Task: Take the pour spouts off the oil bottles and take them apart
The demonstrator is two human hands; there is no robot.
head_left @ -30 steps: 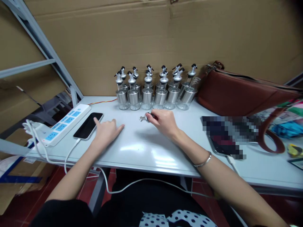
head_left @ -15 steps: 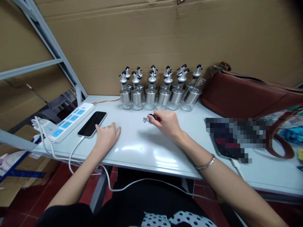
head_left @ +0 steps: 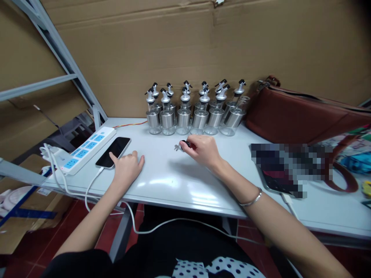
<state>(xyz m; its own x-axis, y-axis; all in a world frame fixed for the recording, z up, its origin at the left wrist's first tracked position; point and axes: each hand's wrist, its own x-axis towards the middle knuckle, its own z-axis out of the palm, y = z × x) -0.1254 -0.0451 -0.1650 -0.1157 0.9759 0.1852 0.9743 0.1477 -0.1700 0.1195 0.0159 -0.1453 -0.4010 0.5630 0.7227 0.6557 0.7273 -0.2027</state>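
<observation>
My left hand (head_left: pixel 127 168) is open, its index fingertip over the dark screen of a phone (head_left: pixel 114 153) plugged into a white cable. Above the middle of the table my right hand (head_left: pixel 204 150) is closed around a small silver and black pourer (head_left: pixel 182 145), most of it hidden by the fingers. Behind the hands, glass and steel bottles (head_left: pixel 183 117) stand in two rows with silver and black pourers on top. The bottle at the front right end (head_left: pixel 234 117) has a bare glass neck.
A white power strip (head_left: pixel 87 148) lies left of the phone. On the right are a brown bag (head_left: pixel 301 116) and another phone, partly blurred out, with a cable. Cardboard (head_left: pixel 174 46) stands behind the table (head_left: pixel 162 193); a metal frame (head_left: pixel 58 46) rises at the left.
My left hand has moved left, bringing its index finger from the phone's edge onto the screen. My right hand holds the pourer in nearly the same place.
</observation>
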